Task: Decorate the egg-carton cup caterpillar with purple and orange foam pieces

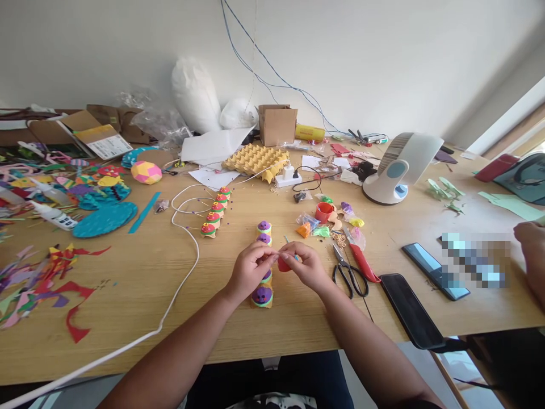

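Note:
My left hand [255,264] and my right hand [304,264] meet at the fingertips above an egg-carton strip [263,297]. A lump of red modelling clay [284,264] shows under my right fingers, which are closed on it. My left thumb and forefinger pinch at its edge; what lies between them is too small to make out. The strip's cups carry purple clay tops with small red dots and pale green rims, and my hands hide its middle. To the left stands a second egg-carton strip [216,213] with red and green tops and pins sticking out sideways.
Black-handled scissors [349,275], a red-handled knife [364,261], a red cup [324,212] and bagged clay [304,229] lie to the right. Phones [411,309] rest nearer the edge. A white cable [183,289] crosses the left side. Another person's hand [530,244] is at far right.

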`<state>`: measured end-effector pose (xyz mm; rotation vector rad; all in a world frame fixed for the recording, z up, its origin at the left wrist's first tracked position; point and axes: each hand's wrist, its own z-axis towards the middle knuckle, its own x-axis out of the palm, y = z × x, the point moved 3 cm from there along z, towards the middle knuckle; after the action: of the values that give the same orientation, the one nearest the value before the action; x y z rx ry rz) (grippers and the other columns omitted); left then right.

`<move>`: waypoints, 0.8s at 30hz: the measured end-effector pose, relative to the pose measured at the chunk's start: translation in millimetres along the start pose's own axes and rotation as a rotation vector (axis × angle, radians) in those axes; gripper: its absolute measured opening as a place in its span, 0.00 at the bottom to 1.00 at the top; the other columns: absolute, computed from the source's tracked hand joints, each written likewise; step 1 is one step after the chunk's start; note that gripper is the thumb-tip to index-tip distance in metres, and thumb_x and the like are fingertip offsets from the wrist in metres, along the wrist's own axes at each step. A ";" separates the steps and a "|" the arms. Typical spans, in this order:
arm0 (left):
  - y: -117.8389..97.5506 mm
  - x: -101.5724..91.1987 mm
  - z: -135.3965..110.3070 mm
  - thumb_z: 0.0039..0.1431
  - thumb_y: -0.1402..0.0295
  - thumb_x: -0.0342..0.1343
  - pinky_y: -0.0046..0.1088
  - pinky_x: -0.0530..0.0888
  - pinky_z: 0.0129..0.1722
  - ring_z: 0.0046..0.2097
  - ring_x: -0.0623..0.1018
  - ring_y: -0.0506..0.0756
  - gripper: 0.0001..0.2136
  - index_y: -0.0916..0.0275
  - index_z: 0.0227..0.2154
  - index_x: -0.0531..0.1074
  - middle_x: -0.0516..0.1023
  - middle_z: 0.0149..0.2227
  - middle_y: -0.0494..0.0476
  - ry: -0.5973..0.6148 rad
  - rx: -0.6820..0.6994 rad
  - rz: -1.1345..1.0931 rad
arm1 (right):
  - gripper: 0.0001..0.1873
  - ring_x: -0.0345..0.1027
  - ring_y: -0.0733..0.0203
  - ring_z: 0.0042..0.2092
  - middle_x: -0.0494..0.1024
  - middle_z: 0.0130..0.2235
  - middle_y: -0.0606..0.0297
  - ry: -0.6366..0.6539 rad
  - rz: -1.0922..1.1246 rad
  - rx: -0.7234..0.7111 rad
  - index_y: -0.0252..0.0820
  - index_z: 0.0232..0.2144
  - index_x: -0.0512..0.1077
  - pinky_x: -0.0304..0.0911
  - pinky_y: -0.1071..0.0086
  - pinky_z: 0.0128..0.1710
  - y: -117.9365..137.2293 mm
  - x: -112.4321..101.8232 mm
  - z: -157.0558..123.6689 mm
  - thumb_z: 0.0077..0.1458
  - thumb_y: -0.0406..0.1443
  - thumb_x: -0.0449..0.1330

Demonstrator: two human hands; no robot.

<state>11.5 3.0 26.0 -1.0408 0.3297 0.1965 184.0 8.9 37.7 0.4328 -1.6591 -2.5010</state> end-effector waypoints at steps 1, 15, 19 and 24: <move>-0.1 0.1 0.0 0.63 0.63 0.58 0.26 0.73 0.35 0.39 0.77 0.52 0.07 0.59 0.37 0.79 0.78 0.37 0.56 0.000 -0.001 0.002 | 0.16 0.74 0.58 0.39 0.80 0.35 0.60 0.004 -0.025 -0.017 0.42 0.26 0.73 0.68 0.61 0.43 1.6 -0.7 0.4 0.61 0.46 0.60; -1.8 -1.7 1.3 0.62 0.65 0.60 0.24 0.70 0.31 0.33 0.74 0.50 0.06 0.61 0.37 0.79 0.77 0.37 0.56 0.008 0.007 -0.021 | 0.13 0.73 0.60 0.33 0.80 0.30 0.61 -0.053 -0.001 -0.108 0.41 0.26 0.76 0.68 0.65 0.37 7.3 -3.8 1.5 0.56 0.43 0.66; -4.3 -3.4 1.7 0.62 0.64 0.60 0.25 0.71 0.33 0.36 0.75 0.51 0.06 0.61 0.35 0.79 0.77 0.36 0.56 0.002 0.032 -0.004 | 0.12 0.75 0.58 0.35 0.82 0.32 0.59 -0.031 -0.001 -0.095 0.42 0.27 0.78 0.69 0.63 0.39 3.4 -6.0 2.5 0.55 0.44 0.67; -7.3 -7.5 2.7 0.63 0.64 0.59 0.25 0.71 0.35 0.35 0.75 0.51 0.07 0.61 0.32 0.79 0.77 0.33 0.55 -0.034 0.049 0.041 | 0.13 0.75 0.58 0.38 0.82 0.35 0.57 0.053 -0.006 -0.062 0.43 0.32 0.81 0.70 0.64 0.39 4.2 -9.4 3.8 0.59 0.44 0.63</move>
<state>7.2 1.7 35.8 -0.9814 0.3242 0.2418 191.5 12.9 44.6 0.4941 -1.5584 -2.5146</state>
